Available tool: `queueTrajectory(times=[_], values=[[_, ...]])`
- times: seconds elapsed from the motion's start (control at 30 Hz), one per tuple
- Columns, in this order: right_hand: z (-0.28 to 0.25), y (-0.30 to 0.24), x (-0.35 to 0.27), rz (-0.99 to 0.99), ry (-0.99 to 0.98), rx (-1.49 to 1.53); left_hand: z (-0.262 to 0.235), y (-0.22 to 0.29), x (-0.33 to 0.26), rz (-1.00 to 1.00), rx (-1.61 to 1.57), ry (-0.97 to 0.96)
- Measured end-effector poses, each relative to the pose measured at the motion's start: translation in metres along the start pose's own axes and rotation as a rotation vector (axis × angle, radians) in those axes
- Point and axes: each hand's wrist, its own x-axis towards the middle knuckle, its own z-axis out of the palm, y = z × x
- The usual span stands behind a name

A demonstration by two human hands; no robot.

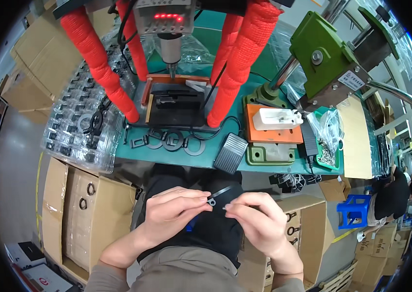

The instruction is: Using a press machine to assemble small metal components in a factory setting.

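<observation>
Where hands nearly meet, a slim dark strip protrudes

A slim dark strip slants up and to the right from the fingertips of the left hand, a small greyish eyelet showing at its lower end, while a tiny pale piece, too small to make out, sits pinched in the right hand.

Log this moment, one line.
left hand: holding thin dark part | right hand: pinching tiny piece, identity unclear | position: apart, above lap
</observation>
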Motion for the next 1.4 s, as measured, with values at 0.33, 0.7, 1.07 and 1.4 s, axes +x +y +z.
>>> queueTrajectory(times=[0.33, 0.7, 1.07, 1.4], values=[[0.003, -0.009, 0.023, -0.235, -0.202, -0.257, -0.009, 0.010, 0.001, 0.106, 0.081, -0.022], [0.024, 0.006, 0.015, -0.072, -0.179, 0.135, -0.015, -0.002, -0.010, -0.258, -0.321, -0.026], [0.046, 0.023, 0.007, -0.218, -0.087, 0.071, -0.016, -0.006, -0.016, -0.357, -0.416, -0.008], [0.044, 0.019, 0.006, -0.138, -0.106, 0.237, -0.024, 0.003, -0.016, -0.530, -0.529, -0.074]])
